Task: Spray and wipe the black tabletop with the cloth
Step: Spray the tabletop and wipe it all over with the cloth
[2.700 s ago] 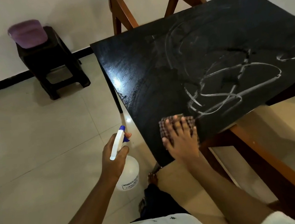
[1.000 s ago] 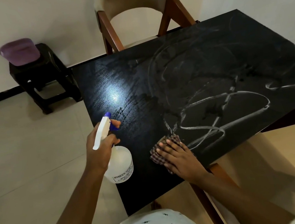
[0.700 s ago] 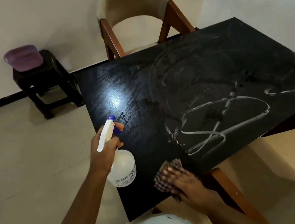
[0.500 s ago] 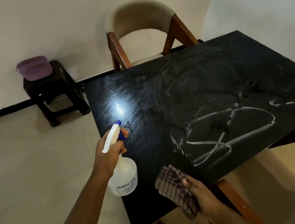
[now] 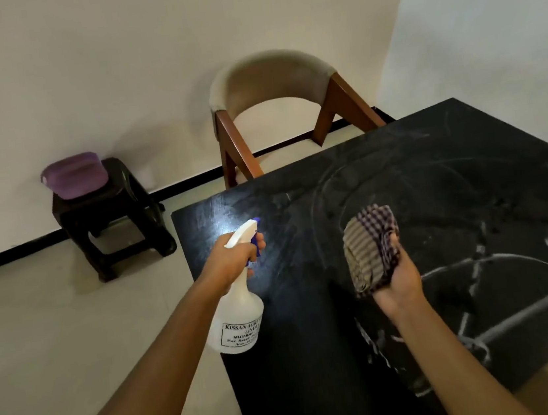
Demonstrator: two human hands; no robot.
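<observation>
The black tabletop (image 5: 436, 194) fills the right half of the view, streaked with white smears. My left hand (image 5: 234, 260) grips a white spray bottle (image 5: 239, 315) with a blue trigger, held over the table's left edge with the nozzle pointing across the top. My right hand (image 5: 397, 278) holds a bunched checked cloth (image 5: 370, 243) up in the air above the middle of the tabletop, off the surface.
A wooden chair (image 5: 280, 103) with a beige padded back stands at the table's far side. A dark stool (image 5: 111, 213) with a purple container (image 5: 73, 175) on it stands by the wall at left. Pale tiled floor (image 5: 57, 337) lies left of the table.
My right hand lifted the cloth off the near table edge and raised it above the tabletop. The spray bottle stayed in my left hand and the view tilted upward.
</observation>
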